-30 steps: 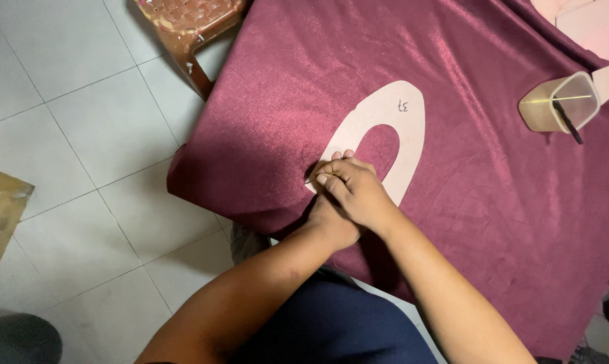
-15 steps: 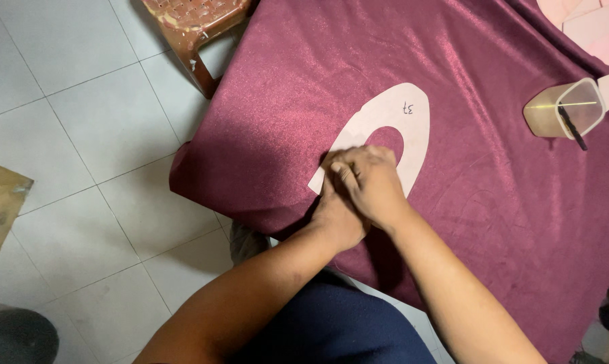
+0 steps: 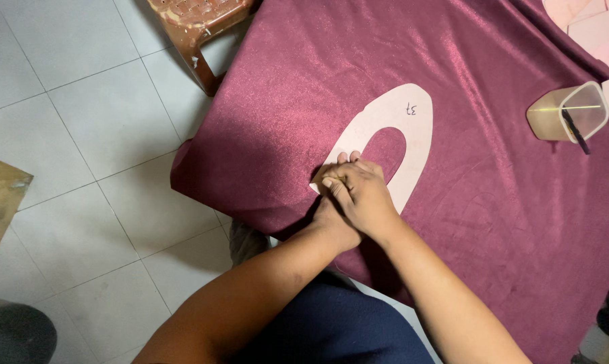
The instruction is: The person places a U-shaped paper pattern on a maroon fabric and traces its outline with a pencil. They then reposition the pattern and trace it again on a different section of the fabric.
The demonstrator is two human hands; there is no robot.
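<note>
Two hands are lying stacked on the near end of a pale template (image 3: 412,135). The right hand (image 3: 363,195) is lying on top, fingers curled and close together, pressing down; the left hand (image 3: 331,219) is sitting beneath it, mostly hidden, with a couple of fingertips (image 3: 348,157) poking out at the far side, so I cannot tell how its fingers are set. Whether either hand is gripping something small is not showing.

The template, a U-shaped cutout with a rounded far end, is lying flat on maroon cloth (image 3: 304,81), its near left tip under the hands. The cloth is draping over the table edge toward the tiled floor (image 3: 82,135).

Farther right, a clear cup (image 3: 568,111) is lying on its side on the cloth, a dark pen (image 3: 575,131) sticking out of it. At the far left, a brown stool (image 3: 200,20) is standing beside the cloth.
</note>
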